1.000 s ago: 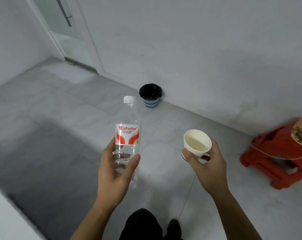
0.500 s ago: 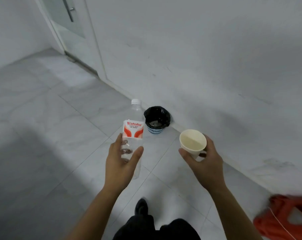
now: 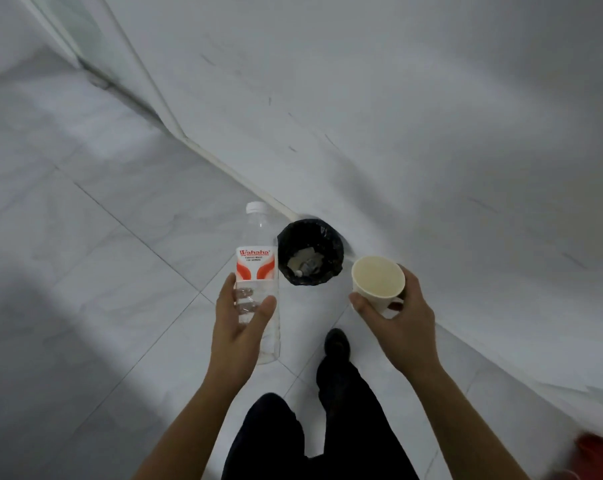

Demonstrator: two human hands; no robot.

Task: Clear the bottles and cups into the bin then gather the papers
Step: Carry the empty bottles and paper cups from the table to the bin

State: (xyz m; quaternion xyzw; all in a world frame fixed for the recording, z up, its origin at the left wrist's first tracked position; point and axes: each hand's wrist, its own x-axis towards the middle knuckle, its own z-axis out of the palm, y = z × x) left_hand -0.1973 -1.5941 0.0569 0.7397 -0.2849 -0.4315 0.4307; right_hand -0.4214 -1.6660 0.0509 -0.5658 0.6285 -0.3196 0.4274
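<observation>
Left hand (image 3: 239, 327) wraps the clear bottle (image 3: 260, 271); right hand (image 3: 398, 323) clasps the paper cup (image 3: 378, 280); bin (image 3: 310, 251) lies between, beyond both.

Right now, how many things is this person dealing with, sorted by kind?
Bottles: 1, the clear water bottle in the left hand
Cups: 1, the paper cup in the right hand
Bins: 1, the black-lined bin by the wall, with some rubbish inside
Total: 3

Tiled floor (image 3: 102, 265), lined bin (image 3: 310, 251).
</observation>
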